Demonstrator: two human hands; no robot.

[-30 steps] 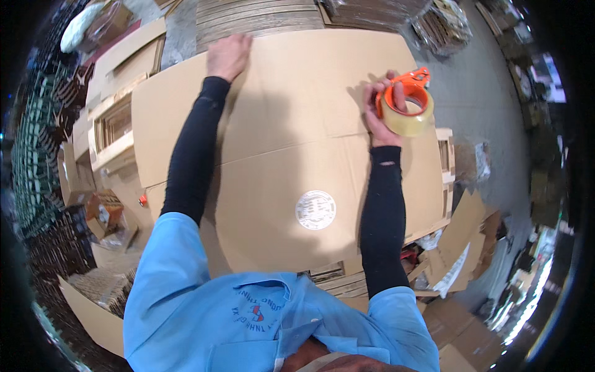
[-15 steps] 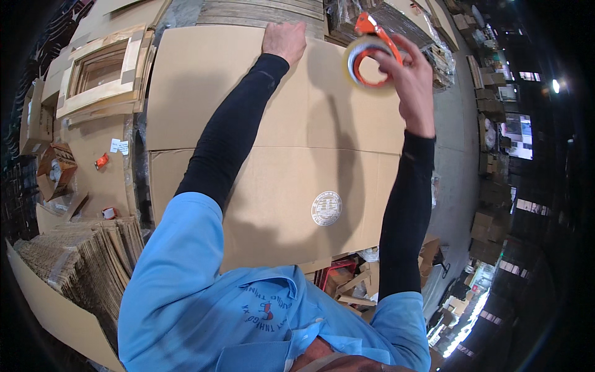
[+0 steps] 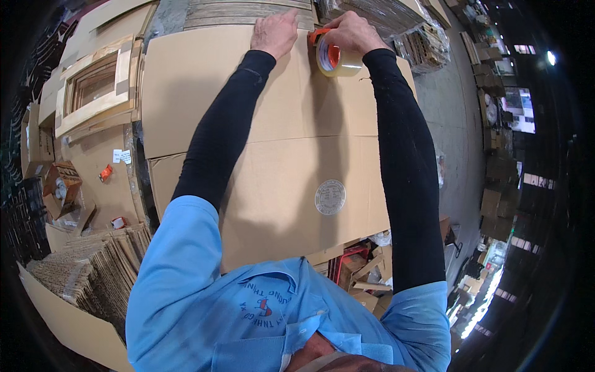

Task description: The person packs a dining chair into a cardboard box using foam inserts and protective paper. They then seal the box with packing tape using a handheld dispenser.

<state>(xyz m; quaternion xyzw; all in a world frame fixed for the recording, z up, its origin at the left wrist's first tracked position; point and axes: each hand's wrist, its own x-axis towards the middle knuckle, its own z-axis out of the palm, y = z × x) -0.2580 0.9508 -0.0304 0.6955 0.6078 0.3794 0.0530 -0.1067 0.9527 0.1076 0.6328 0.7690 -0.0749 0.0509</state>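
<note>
A large brown cardboard sheet (image 3: 279,186) with a crease across it and a round white printed mark lies flat before me. My left hand (image 3: 274,34) is closed at its far edge, fingers curled over that edge; whatever they pinch is hidden. To its right, my right hand (image 3: 354,32) grips an orange tape dispenser (image 3: 319,34) carrying a roll of clear tape (image 3: 341,62). The dispenser's head is by the far edge of the sheet, close to my left hand.
Wooden frames (image 3: 96,87) are stacked at the left. Below them stands a pile of folded cardboard (image 3: 93,273). Wooden slats (image 3: 248,12) lie beyond the sheet, and plastic-wrapped stacks (image 3: 424,46) sit at the far right beside the grey floor (image 3: 455,124).
My right hand has brought the tape dispenser left and away from me, down to the sheet's far edge. My left hand has shifted slightly left and farther out.
</note>
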